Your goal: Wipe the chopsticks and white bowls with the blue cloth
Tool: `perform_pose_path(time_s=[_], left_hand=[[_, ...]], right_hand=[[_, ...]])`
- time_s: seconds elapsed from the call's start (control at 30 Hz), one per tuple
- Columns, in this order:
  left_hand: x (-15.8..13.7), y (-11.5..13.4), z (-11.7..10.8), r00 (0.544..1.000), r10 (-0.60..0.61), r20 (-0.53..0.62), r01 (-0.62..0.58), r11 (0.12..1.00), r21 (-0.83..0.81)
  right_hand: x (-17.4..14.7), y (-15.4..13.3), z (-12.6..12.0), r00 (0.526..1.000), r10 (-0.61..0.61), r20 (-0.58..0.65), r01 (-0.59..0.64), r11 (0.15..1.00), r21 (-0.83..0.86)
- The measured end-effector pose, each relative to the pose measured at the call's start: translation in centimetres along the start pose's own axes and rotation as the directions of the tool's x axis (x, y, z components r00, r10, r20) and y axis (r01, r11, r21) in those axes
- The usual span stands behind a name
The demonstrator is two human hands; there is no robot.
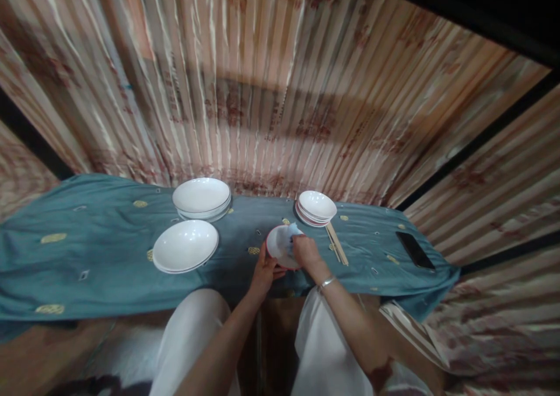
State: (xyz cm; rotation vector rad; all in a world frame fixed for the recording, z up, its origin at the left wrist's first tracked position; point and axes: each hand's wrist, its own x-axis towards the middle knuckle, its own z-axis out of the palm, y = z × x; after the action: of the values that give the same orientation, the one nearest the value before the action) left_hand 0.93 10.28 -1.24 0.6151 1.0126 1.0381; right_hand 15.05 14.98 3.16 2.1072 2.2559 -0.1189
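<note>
A small white bowl [276, 243] with a reddish rim is tilted toward me above the table's near edge. My left hand [263, 272] grips it by its left and lower side, fingers curled around underneath. Bunched in my right hand [306, 251] is a pale blue cloth [293, 230], pressed against the inside of the bowl. A silver bracelet circles my right wrist. Behind the bowl, to the right, stands a stack of small white bowls [318, 203]. Part of the cloth is hidden by my fingers.
Chopsticks [336, 245] lie right of the bowl stack, and a black phone [415, 250] rests at the right end. On the left are a stack of white plates [202, 196] and a wide white dish [186, 246]. A green patterned cloth [109, 256] covers the table; a curtain [262, 93] hangs behind.
</note>
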Motion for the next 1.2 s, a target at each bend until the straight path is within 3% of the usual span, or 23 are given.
perform_pose_path(time_s=[0.17,0.37,0.6,0.73,0.8,0.9,1.07,1.2], left_hand=[[0.1,-0.3,0.0,1.0,0.018,0.009,-0.018,1.0,-0.001],[0.1,-0.5,0.0,1.0,0.002,0.008,-0.002,1.0,-0.03],[-0.6,0.0,0.2,0.999,-0.014,0.032,0.017,0.997,-0.073],[-0.9,0.3,0.0,0.998,0.028,0.06,-0.024,0.997,-0.074],[-0.9,0.3,0.0,0.995,0.047,0.087,-0.042,0.997,-0.064],[-0.8,0.5,0.1,0.994,0.042,0.098,-0.039,0.999,-0.036],[-0.4,0.7,0.5,0.999,0.011,0.053,-0.012,1.0,0.008],[-0.2,0.7,0.5,0.998,0.012,0.062,-0.013,1.0,0.016]], right_hand=[[1.1,-1.5,-0.3,0.998,0.024,-0.065,-0.022,1.0,0.016],[0.3,-3.3,0.5,0.985,-0.157,-0.077,0.17,0.963,0.211],[-2.0,-1.1,1.1,0.926,-0.378,-0.021,0.349,0.831,0.434],[-3.1,0.8,0.0,0.894,-0.446,0.045,0.41,0.855,0.317],[-3.5,1.6,-0.6,0.912,-0.404,0.076,0.391,0.909,0.142],[-3.6,2.3,-1.3,0.962,-0.265,0.064,0.269,0.961,-0.06],[-2.1,2.3,-1.0,0.989,-0.138,-0.06,0.129,0.983,-0.133],[0.0,1.4,-0.5,0.987,-0.107,-0.122,0.094,0.989,-0.112]])
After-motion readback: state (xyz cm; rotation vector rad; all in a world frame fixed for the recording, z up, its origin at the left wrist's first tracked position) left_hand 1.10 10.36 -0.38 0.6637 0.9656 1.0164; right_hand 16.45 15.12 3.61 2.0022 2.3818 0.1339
